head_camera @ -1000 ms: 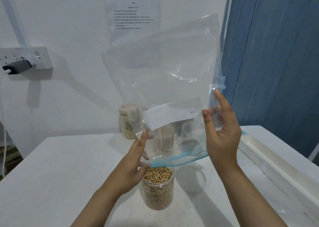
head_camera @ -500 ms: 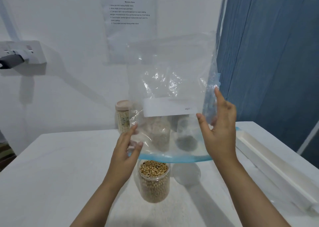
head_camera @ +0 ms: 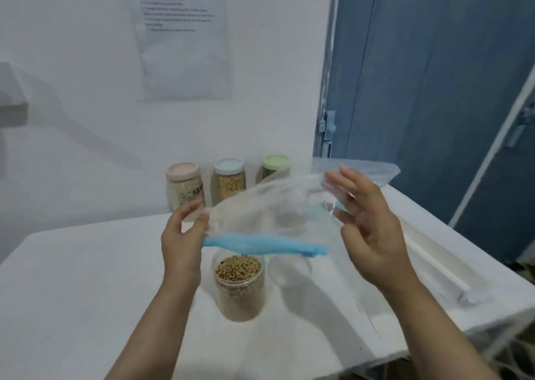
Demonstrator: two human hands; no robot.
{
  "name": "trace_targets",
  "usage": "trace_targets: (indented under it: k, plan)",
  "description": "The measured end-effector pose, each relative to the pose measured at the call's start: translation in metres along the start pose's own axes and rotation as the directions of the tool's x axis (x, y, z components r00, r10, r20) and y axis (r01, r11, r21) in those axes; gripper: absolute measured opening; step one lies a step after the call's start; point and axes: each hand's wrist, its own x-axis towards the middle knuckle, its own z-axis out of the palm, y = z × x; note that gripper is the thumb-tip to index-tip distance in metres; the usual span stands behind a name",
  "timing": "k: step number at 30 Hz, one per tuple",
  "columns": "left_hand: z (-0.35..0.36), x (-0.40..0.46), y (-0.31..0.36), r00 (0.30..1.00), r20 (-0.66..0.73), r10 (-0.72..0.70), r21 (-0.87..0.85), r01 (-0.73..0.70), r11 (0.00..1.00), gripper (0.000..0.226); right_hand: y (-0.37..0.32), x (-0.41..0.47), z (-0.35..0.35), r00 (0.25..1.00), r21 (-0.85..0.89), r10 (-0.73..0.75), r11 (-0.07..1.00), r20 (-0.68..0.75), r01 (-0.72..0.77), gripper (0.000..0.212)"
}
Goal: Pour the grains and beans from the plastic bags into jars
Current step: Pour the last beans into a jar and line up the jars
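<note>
The emptied zip bag (head_camera: 278, 214) is held nearly flat just above the open bean-filled jar (head_camera: 239, 284) on the tabletop (head_camera: 86, 293), pinched at its blue seal by the left hand (head_camera: 182, 240) while the right hand (head_camera: 367, 223), fingers spread, grips nothing, presumably so stragglers drop in.

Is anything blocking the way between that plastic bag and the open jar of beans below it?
Nothing visible. The plastic bag, held by the left hand and right hand, hangs directly above the lidless jar.

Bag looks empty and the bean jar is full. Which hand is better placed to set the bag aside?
Probably the left hand: it pinches the bag by its blue zip edge, while the right hand is open against it.
</note>
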Motion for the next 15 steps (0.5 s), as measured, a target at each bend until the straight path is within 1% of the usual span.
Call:
trace_targets:
  k: [1,2,3,4,5,6,7,8,9,10,11,12,13,14,15]
  plan:
    - [0.005,-0.001,0.001,0.999,-0.002,-0.042,-0.079,0.042,0.996,0.022,0.002,0.002,-0.006,0.999,-0.133,-0.050,0.990,0.005,0.050,0.068]
    - [0.011,-0.002,0.003,0.996,0.002,-0.095,-0.170,0.094,0.981,0.019,0.007,0.005,-0.013,0.992,-0.269,-0.125,0.956,0.002,0.121,0.061]
    - [0.019,-0.005,0.007,0.990,0.023,-0.140,-0.282,0.141,0.949,0.015,0.013,0.008,-0.020,0.980,-0.375,-0.200,0.909,-0.014,0.180,0.052]
    - [0.028,-0.008,0.013,0.984,0.059,-0.166,-0.411,0.175,0.895,0.010,0.018,0.011,-0.029,0.968,-0.446,-0.246,0.873,-0.056,0.196,0.044]
    - [0.038,-0.011,0.020,0.981,0.106,-0.165,-0.546,0.196,0.815,0.007,0.023,0.015,-0.038,0.955,-0.491,-0.269,0.853,-0.122,0.178,0.038]
    - [0.048,-0.014,0.027,0.980,0.136,-0.144,-0.652,0.198,0.732,0.013,0.029,0.021,-0.049,0.941,-0.527,-0.278,0.838,-0.192,0.140,0.034]
    - [0.058,-0.016,0.034,0.982,0.156,-0.109,-0.717,0.189,0.672,0.024,0.034,0.027,-0.060,0.930,-0.559,-0.272,0.824,-0.249,0.091,0.033]
    - [0.070,-0.018,0.040,0.984,0.165,-0.062,-0.737,0.165,0.655,0.030,0.040,0.034,-0.071,0.924,-0.580,-0.257,0.813,-0.284,0.048,0.033]
    - [0.083,-0.020,0.046,0.987,0.161,-0.011,-0.716,0.124,0.687,0.032,0.045,0.042,-0.082,0.925,-0.572,-0.228,0.820,-0.304,0.014,0.035]
    - [0.098,-0.022,0.050,0.989,0.141,0.049,-0.648,0.055,0.760,0.033,0.051,0.050,-0.094,0.928,-0.545,-0.196,0.838,-0.318,-0.010,0.036]
    - [0.115,-0.024,0.053,0.986,0.117,0.116,-0.524,-0.038,0.851,0.041,0.059,0.058,-0.105,0.930,-0.524,-0.160,0.851,-0.330,-0.039,0.038]
    - [0.131,-0.025,0.052,0.978,0.106,0.178,-0.354,-0.130,0.926,0.051,0.070,0.065,-0.117,0.936,-0.515,-0.112,0.854,-0.335,-0.082,0.040]
    - [0.149,-0.027,0.049,0.969,0.117,0.218,-0.173,-0.196,0.965,0.059,0.082,0.070,-0.128,0.942,-0.501,-0.042,0.854,-0.334,-0.140,0.043]
    - [0.165,-0.030,0.041,0.964,0.139,0.225,-0.014,-0.226,0.974,0.064,0.096,0.072,-0.140,0.942,-0.462,0.048,0.862,-0.332,-0.207,0.047]
    - [0.180,-0.034,0.031,0.964,0.161,0.213,0.091,-0.229,0.969,0.066,0.110,0.072,-0.150,0.935,-0.401,0.145,0.874,-0.324,-0.275,0.053]
